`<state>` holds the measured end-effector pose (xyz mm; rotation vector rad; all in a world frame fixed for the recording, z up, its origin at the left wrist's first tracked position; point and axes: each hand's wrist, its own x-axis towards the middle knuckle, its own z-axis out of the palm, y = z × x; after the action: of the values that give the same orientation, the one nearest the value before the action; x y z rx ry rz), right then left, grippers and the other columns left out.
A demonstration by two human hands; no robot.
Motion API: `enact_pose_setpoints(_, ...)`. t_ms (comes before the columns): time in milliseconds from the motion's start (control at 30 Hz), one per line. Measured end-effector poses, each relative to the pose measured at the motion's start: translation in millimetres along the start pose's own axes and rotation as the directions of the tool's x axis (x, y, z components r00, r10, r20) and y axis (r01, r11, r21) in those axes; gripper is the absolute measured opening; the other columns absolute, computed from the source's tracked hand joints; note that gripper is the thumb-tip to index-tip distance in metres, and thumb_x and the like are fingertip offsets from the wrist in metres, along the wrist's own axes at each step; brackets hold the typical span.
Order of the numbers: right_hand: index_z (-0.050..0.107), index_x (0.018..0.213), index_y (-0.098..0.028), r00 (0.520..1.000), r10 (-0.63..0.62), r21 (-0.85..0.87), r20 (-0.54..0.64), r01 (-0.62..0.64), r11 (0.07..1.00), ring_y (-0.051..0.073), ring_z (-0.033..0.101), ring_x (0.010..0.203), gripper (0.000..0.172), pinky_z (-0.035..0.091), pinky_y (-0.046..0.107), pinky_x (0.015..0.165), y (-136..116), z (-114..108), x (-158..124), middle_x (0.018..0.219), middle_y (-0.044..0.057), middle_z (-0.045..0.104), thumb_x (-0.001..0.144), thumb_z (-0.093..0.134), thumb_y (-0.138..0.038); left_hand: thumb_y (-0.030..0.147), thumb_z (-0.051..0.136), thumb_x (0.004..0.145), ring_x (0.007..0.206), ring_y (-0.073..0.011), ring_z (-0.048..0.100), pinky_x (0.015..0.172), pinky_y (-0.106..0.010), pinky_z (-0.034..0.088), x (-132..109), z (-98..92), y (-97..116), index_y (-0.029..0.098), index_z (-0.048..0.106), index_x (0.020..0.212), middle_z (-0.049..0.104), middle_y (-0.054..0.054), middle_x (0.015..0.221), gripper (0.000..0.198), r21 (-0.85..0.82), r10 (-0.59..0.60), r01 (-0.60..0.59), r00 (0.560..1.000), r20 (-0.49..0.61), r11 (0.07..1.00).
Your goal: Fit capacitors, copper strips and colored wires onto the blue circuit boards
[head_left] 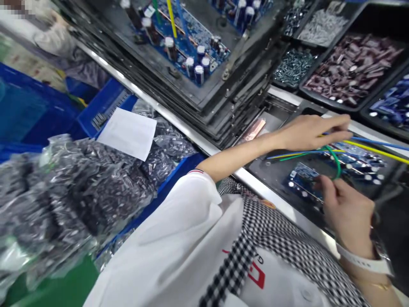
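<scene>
My left hand (308,131) reaches over a dark tray, its fingers closed around long blue and yellow wires (377,150) that run out to the right. A green wire (336,164) loops down from just below that hand to my right hand (347,209). The right fingers are pinched at the lower end of this loop, partly hidden by the hand itself. Under and beside the right hand lies a small blue circuit board (303,177). Another populated circuit board (361,160) sits to its right in the tray, with several white-topped parts.
Stacked black trays (204,100) hold circuit boards with capacitors and wires. Bins of brownish-red parts (358,64), screws (295,66) and blue capacitors (394,104) line the right. At left, bagged parts (96,183) fill a blue crate beneath white paper (128,133). Another person's sleeve (54,40) shows upper left.
</scene>
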<state>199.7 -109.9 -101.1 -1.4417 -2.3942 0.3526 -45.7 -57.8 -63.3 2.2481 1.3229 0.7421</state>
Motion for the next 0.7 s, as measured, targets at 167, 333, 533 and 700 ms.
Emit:
enact_pose_setpoints(167,0.061,0.065,-0.023,0.998,-0.058,0.083,0.039,0.055,0.995,0.019,0.059,0.05,0.051,0.035,0.032,0.051,-31,6,3,0.057,0.006,0.064,0.098,0.044,-0.057,0.043,0.034,0.105,0.097,-0.0203,0.068,0.083,-0.031,0.046,-18,-7.2,-1,0.021,0.062,0.109,0.072,-0.004,0.102,0.035,0.097,-0.08,0.086,0.995,-0.062,0.992)
enact_pose_setpoints(333,0.068,0.105,-0.017,0.993,-0.109,0.107,-0.038,0.113,0.988,0.018,0.066,0.067,0.042,0.045,0.029,0.064,-46,-3,-2,0.077,0.006,0.072,0.101,0.044,-0.051,0.045,0.044,0.098,0.085,-0.0221,0.069,0.075,-0.03,0.044,-28,-6.4,-26,0.018,0.064,0.101,0.072,-0.005,0.091,0.034,0.112,-0.089,0.109,0.982,-0.168,0.988)
enact_pose_setpoints(533,0.064,0.111,-0.015,0.981,-0.04,-0.388,-0.188,-0.037,0.921,0.024,0.06,0.081,0.036,0.037,0.033,0.062,-26,-49,1,0.087,0.012,0.066,0.102,0.043,-0.043,0.048,0.048,0.092,0.077,-0.0207,0.066,0.07,-0.03,0.043,-28,-12.4,-24,0.02,0.065,0.094,0.07,-0.003,0.081,0.033,0.1,-0.085,0.1,0.986,-0.143,0.99)
enact_pose_setpoints(700,0.06,0.084,-0.018,0.997,-0.004,-0.064,-0.072,-0.001,0.998,0.015,0.056,0.065,0.034,0.035,0.029,0.06,-8,-34,11,0.073,0.004,0.063,0.104,0.042,-0.039,0.061,0.034,0.098,0.084,-0.0223,0.065,0.076,-0.034,0.042,-13,-8.8,-32,0.022,0.063,0.095,0.066,-0.004,0.082,0.048,0.064,-0.075,0.079,0.995,-0.071,0.995)
